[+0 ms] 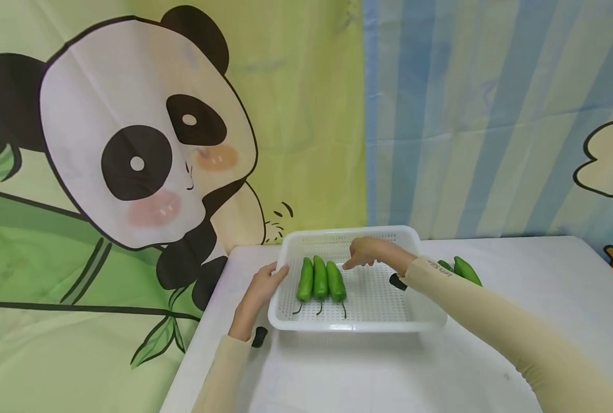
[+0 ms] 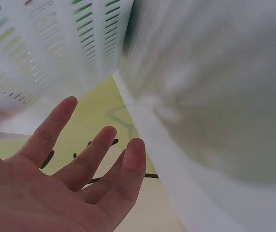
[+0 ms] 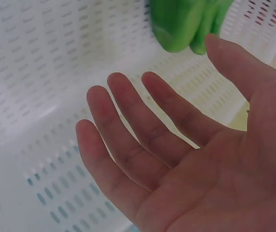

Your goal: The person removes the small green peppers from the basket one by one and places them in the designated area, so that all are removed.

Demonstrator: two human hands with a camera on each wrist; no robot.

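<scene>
A white perforated plastic basket (image 1: 358, 327) stands on the table. Inside, toward its left, three long green peppers (image 1: 305, 281) lie side by side, stems toward the near wall. My left hand (image 1: 262, 285) is at the basket's left rim, thumb over the edge; in the left wrist view its other fingers (image 2: 96, 157) extend loosely outside the slotted wall. Above the basket floor is my right hand (image 1: 371, 252), just right of the peppers. The right wrist view shows its fingers (image 3: 128, 121) relaxed and apart, holding nothing, near a green pepper (image 3: 176, 24).
More green peppers (image 1: 466, 271) lie on the table right of the basket, partly hidden by the right sleeve (image 1: 472, 304). The white tabletop (image 1: 534, 275) reaches back to a printed curtain (image 1: 311, 143) with a panda, close behind the basket.
</scene>
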